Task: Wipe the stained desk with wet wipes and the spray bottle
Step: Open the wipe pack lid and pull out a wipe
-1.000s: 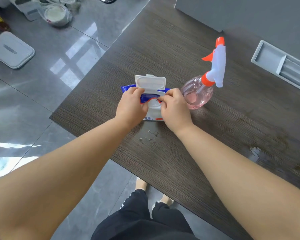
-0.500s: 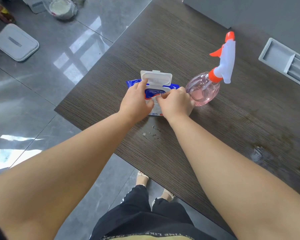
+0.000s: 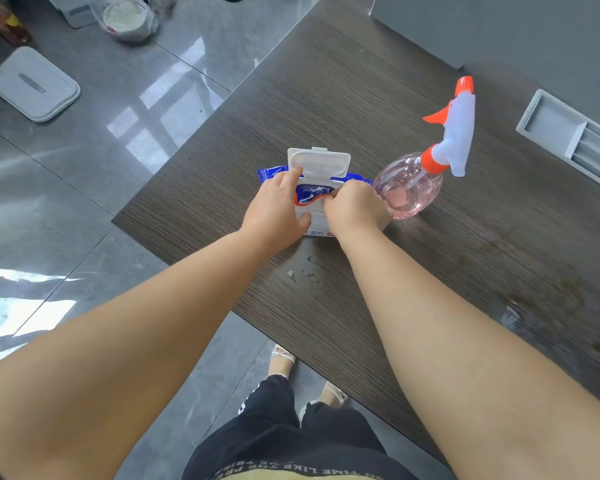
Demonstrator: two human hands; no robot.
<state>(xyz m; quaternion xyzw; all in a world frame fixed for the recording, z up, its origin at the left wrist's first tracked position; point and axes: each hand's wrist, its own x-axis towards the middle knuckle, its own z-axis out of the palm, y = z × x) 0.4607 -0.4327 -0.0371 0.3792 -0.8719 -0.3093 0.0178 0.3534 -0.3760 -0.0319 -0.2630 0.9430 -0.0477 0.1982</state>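
Left hand flattened — pressing pack, right hand pinching

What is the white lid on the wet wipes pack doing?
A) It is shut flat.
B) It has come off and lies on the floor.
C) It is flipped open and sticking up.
C: the white lid of the wet wipes pack stands flipped up on the pack's far side, with its inner face showing.
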